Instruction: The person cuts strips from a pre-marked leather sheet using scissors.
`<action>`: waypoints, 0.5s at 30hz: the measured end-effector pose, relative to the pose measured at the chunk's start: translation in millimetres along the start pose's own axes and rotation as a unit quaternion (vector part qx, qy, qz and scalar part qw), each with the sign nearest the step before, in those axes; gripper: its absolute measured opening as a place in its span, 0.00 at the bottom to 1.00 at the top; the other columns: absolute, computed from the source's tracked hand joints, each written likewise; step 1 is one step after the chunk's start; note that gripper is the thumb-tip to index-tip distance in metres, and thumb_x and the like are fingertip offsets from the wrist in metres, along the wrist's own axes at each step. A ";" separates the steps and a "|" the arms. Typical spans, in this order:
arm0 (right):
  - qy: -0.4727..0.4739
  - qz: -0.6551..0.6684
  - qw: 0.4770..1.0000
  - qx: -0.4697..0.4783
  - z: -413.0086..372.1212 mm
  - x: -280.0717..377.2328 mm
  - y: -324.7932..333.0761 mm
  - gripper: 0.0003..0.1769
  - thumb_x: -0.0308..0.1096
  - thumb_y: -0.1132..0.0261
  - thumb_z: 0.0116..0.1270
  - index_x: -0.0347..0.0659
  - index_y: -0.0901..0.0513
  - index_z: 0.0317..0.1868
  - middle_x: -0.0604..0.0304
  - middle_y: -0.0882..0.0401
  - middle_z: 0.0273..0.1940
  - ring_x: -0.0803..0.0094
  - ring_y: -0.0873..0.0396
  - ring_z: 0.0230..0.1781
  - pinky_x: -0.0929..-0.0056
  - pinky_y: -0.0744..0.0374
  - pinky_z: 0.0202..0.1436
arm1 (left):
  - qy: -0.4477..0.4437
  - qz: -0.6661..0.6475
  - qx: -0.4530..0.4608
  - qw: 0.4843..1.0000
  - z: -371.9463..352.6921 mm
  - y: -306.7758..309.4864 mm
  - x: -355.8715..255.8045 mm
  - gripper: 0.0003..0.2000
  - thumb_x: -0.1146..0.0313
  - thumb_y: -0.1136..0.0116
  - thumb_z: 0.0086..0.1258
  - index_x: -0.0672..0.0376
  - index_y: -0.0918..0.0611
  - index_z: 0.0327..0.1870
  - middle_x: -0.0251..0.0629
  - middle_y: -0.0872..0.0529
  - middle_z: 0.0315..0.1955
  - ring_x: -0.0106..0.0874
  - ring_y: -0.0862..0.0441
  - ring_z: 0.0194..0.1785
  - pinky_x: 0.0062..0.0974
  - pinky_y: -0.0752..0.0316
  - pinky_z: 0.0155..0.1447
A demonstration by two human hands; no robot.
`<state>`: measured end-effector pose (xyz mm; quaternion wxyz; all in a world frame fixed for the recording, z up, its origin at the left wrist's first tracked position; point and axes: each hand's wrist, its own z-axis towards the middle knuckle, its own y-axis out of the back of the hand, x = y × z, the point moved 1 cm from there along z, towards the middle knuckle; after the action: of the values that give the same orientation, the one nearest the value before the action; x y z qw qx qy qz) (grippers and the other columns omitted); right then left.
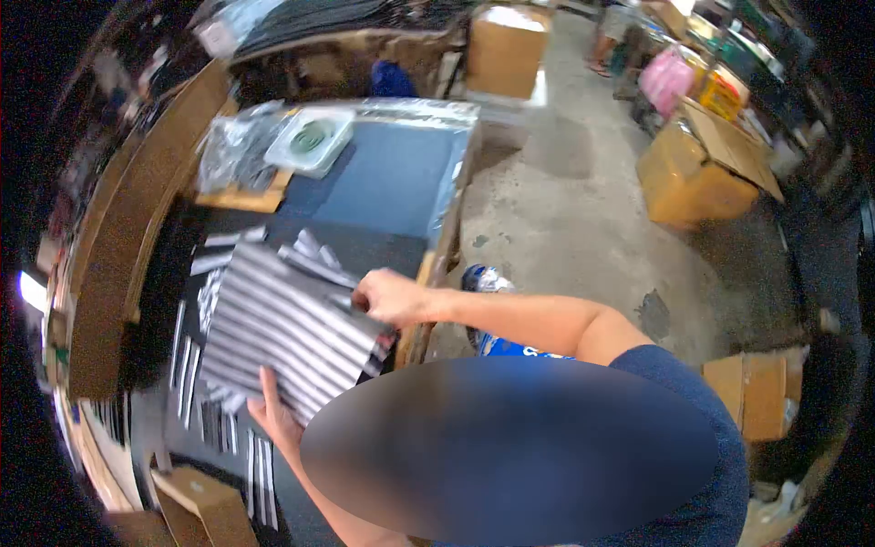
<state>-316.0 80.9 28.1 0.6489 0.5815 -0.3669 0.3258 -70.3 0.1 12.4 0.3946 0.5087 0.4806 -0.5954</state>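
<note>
A sheet with black and white stripes [283,328] lies at a slant over the dark work table. My left hand [276,417] grips its near edge, with one finger stretched up over the top face. At the right edge of the sheet is my right hand [392,296], its fingers closed together; what they pinch is blurred and partly hidden. Loose black and white strips [319,260] lie just beyond the sheet. More narrow strips [260,469] are scattered on the table to its left and near side.
On the table [392,182], a clear plastic tub [312,139] with a green coil stands by crumpled plastic [241,141]. A long cardboard wall [146,201] runs along the left. Cartons [702,173] stand on the floor at right; a person's legs [611,41] show far back.
</note>
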 end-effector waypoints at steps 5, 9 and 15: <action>0.006 -0.047 0.999 -0.001 -0.2 5.1 5.0 0.17 0.32 0.44 0.38 0.32 0.20 0.30 0.39 0.24 0.29 0.48 0.22 0.31 0.60 0.25 0.37 | 0.020 0.067 -0.071 0.995 -7.0 -4.0 -13.7 0.14 0.67 0.41 0.62 0.70 0.22 0.43 0.37 0.19 0.37 0.23 0.23 0.38 0.18 0.30 0.43; -0.007 0.087 0.996 0.001 -6.9 10.3 2.1 0.15 0.33 0.37 0.48 0.28 0.21 0.33 0.48 0.21 0.25 0.75 0.25 0.27 0.73 0.27 0.34 | 0.004 -0.006 -0.025 1.000 -9.3 -8.2 -15.6 0.14 0.67 0.40 0.62 0.69 0.22 0.41 0.37 0.18 0.37 0.22 0.22 0.37 0.18 0.28 0.43; -0.010 0.145 0.989 0.006 -5.6 15.1 2.0 0.20 0.33 0.34 0.50 0.24 0.22 0.39 0.55 0.18 0.33 0.78 0.25 0.33 0.78 0.27 0.39 | 0.012 -0.053 0.000 0.999 -8.5 -7.1 -14.8 0.12 0.67 0.41 0.63 0.69 0.21 0.40 0.37 0.18 0.34 0.22 0.21 0.34 0.18 0.27 0.39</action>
<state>-309.4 86.6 41.7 0.5879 0.5288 -0.4519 0.4129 -72.7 9.7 28.0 0.3570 0.4896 0.5117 -0.6091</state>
